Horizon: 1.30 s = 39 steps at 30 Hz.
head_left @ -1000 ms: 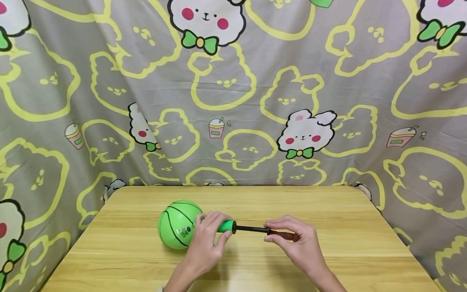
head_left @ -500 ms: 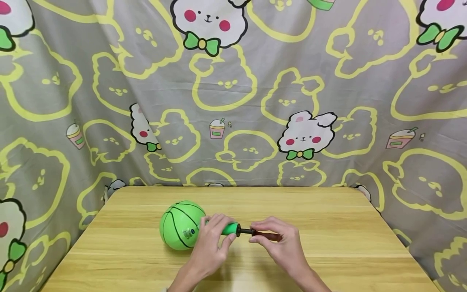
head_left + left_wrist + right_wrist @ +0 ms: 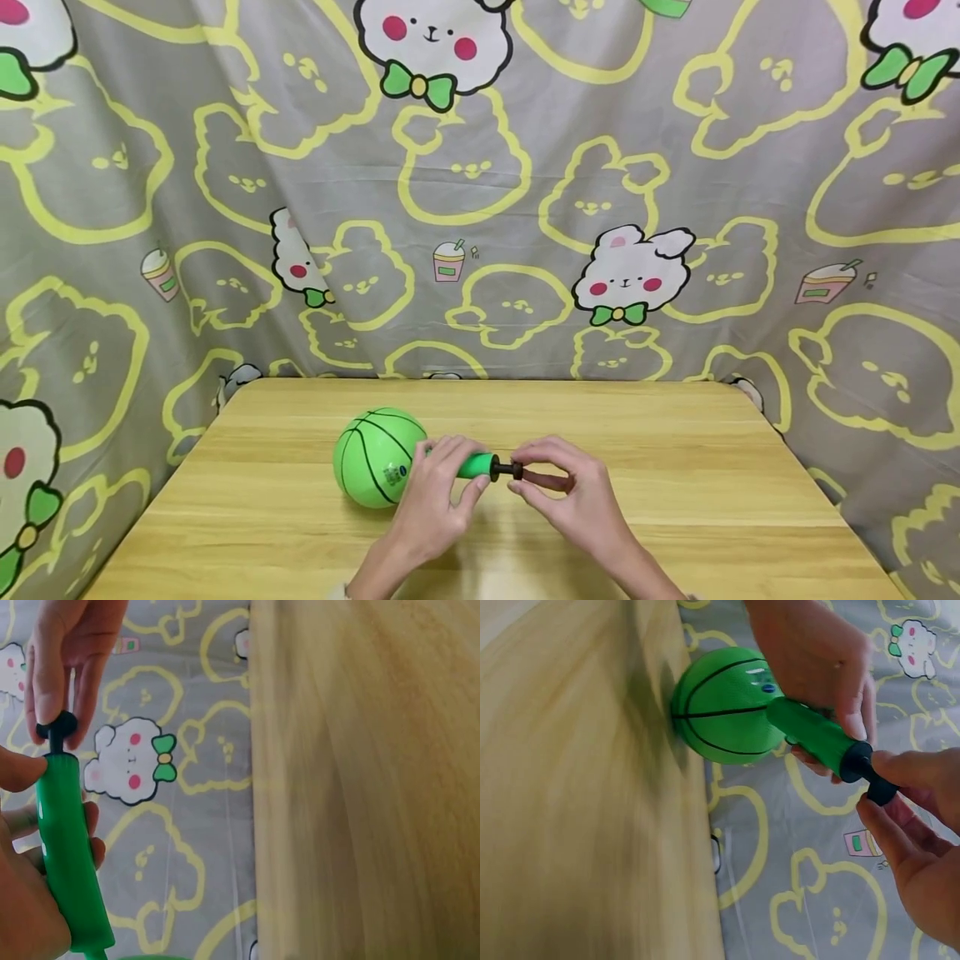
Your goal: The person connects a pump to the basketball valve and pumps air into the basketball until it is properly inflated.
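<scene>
A green ball (image 3: 375,458) with black basketball lines rests on the table at left of centre. My left hand (image 3: 435,504) grips the green barrel of a hand pump (image 3: 71,855), whose narrow end points at the ball. In the right wrist view that end meets the ball's side, partly behind the left hand. My right hand (image 3: 573,492) pinches the pump's black handle (image 3: 882,790) between thumb and fingers. A short length of black rod shows between handle and barrel.
The wooden table (image 3: 712,467) spreads out under both hands. Behind it and at both sides hangs a grey curtain (image 3: 510,192) printed with yellow outlines and white cartoon heads.
My right hand has moved left with the handle, and much of the black rod has slid into the barrel. Left hand, pump barrel and ball appear slightly farther right in the head view.
</scene>
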Tool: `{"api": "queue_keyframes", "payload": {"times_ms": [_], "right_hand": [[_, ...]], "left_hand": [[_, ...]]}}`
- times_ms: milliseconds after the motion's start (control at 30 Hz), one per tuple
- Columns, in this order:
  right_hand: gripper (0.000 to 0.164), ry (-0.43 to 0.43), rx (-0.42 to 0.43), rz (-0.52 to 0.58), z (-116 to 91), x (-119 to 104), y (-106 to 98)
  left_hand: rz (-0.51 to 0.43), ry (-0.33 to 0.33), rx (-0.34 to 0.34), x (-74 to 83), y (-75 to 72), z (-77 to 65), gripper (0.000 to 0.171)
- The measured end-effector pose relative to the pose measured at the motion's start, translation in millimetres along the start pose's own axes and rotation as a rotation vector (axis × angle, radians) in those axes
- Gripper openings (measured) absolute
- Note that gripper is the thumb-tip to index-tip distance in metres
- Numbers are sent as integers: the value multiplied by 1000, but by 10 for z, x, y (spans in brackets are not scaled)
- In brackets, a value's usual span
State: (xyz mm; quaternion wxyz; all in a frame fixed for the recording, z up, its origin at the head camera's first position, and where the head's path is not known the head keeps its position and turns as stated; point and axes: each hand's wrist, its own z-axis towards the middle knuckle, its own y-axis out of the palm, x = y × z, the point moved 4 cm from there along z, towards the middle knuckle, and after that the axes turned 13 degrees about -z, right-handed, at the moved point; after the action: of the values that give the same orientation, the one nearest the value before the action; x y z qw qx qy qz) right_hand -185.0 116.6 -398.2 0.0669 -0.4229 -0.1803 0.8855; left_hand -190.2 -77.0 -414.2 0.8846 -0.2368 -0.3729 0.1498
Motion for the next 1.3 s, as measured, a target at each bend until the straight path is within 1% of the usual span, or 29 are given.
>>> {"api": "queue_keyframes", "payload": {"times_ms": [100,233,433,700,867,1067,1167,1300], "right_hand": [[29,34,-31,8,5,3,-51],[31,60,-30,0,-11,6,-149],[31,54,-24,-9,-37,-5,-293],[31,50,-18,-11,-39,-45,-486],[33,53,-7,-34,-56,-45,-611],[33,57,-1,-29,-79,-48,-720],[32,42,0,-11,-87,-46,-720],[32,-20,18,29,-91,-43,-703]], "left_hand": [[-14,4,7,-7,-2,4,23],[-21,-6,12,-21,-11,13,23],[-34,-12,20,-37,-27,22,23],[-84,-49,31,-47,-48,35,24],[-76,-66,37,-70,-64,46,24],[-60,-51,36,-83,-77,57,24],[-52,-36,38,-80,-83,53,24],[-40,-20,53,-84,-99,41,25]]}}
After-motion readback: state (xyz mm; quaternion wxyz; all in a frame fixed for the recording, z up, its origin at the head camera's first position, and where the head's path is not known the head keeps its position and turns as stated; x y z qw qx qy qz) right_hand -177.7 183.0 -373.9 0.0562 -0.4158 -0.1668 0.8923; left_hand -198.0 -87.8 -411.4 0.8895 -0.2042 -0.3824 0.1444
